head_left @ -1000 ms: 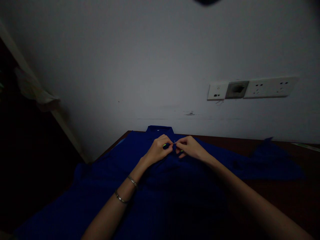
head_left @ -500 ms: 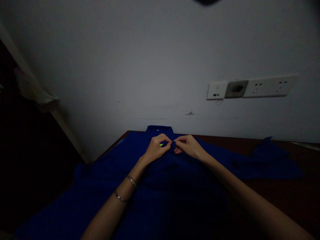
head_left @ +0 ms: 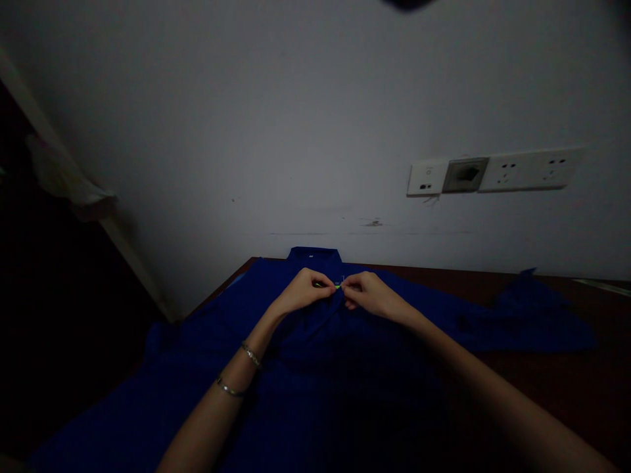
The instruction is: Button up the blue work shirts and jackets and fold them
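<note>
A blue long-sleeved shirt (head_left: 162,387) lies spread out, its collar (head_left: 314,252) at the far end by the wall. My left hand (head_left: 303,291) pinches the shirt's front below the collar between thumb and forefinger. A small yellow-green strip (head_left: 338,286) shows between my fingertips; whether it is part of the shirt I cannot tell. Close on the right, my right hand (head_left: 371,295) is closed in a pinch at the same spot of the front. What exactly lies between its fingertips is too small and dark to make out. Two bracelets (head_left: 231,389) circle my left forearm.
The dark reddish-brown table (head_left: 444,275) meets a grey wall (head_left: 296,131). A row of sockets and switches (head_left: 522,171) is set in the wall at right. One sleeve (head_left: 532,322) stretches right across the table. At far left hangs a pale plastic bag (head_left: 64,174).
My left hand has shifted slightly left and down, and its fingertips sit a little lower. More of the yellow-green strip now shows between both hands.
</note>
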Demonstrator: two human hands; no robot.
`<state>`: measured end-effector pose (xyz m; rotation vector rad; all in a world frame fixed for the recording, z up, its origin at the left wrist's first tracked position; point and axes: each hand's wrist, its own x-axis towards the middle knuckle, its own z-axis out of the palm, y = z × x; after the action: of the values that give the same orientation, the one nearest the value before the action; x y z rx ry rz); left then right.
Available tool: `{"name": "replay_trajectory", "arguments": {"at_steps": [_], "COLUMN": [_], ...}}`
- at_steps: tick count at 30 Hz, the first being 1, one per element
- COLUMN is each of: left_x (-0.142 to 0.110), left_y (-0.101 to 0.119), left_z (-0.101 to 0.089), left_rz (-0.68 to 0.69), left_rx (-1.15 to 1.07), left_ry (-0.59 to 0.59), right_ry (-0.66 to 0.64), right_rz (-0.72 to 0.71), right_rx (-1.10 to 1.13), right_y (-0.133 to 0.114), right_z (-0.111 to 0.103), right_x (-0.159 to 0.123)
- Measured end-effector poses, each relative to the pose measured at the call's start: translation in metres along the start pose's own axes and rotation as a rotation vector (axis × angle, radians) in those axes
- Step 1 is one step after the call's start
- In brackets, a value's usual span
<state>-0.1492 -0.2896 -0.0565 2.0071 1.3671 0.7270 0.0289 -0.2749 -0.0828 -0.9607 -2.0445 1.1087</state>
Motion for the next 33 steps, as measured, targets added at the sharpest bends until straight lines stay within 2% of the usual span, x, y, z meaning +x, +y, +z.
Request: {"name": "replay_trajectory", "arguments": {"at_steps": [8, 14, 21, 28, 33], "left_x": [0.001, -0.002, -0.002, -0.001, -0.001], "left_y": [-0.007, -0.003, -0.007, -0.005, -0.005], "left_z": [0.001, -0.001, -0.003, -0.008, -0.009], "left_rz": [0.087, 0.206, 0.265, 0.236, 0.192], "left_rx": [0.163, 0.238, 0.146, -0.026, -0.096], "left_ry": [-0.104, -0.054, 0.006, 0.021, 0.012], "right_ry": [-0.054, -0.055, -0.066, -0.034, -0.050], "right_rz": [-0.031, -0.064, -0.103, -0.185, -0.175], "right_rx": [-0.159, -0.164, -0.132, -0.149, -0.147], "right_y": [0.004, 0.003, 0.005, -0.003, -0.004], "right_z": [0.002, 0.000, -0.004, -0.008, -0.010], "right_x": [0.000, 0.000, 0.000, -0.005, -0.005]}}
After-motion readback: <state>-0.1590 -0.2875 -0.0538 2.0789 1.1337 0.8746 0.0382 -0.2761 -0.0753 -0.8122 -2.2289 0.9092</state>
